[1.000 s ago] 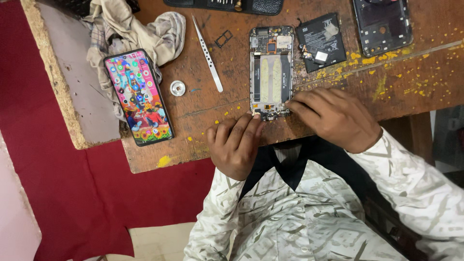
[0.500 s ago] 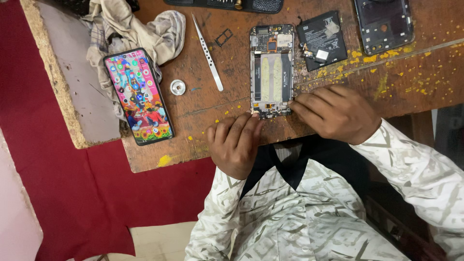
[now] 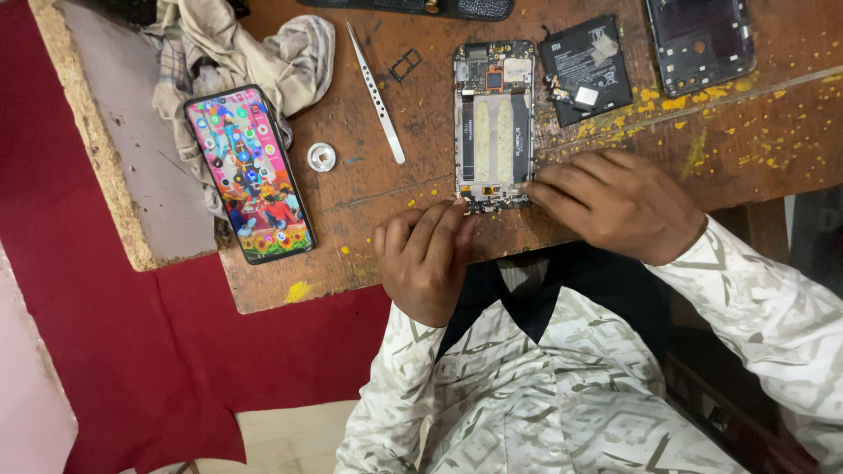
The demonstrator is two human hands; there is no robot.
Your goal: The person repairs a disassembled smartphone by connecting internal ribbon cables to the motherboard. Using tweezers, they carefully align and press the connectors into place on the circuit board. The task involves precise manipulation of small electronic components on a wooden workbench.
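Little had shifted: both hands stayed at bottom edge of opened grey phone chassis (image 3: 493, 123) on scarred wooden table (image 3: 395, 237). Left hand (image 3: 428, 259) fingers extended, touching corner; right hand (image 3: 619, 204) fingers curled, grip unclear.

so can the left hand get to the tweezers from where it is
Probably yes. The left hand rests at the opened phone's bottom edge, and the tweezers lie on bare table with nothing between.

my bench (image 3: 369, 193): worn rough wood, yellow-flecked | opened phone (image 3: 493, 123): bare metal frame | tweezers (image 3: 376, 92): matt steel | rag (image 3: 255, 53): crumpled cloth | lit phone (image 3: 248, 173): glossy glass
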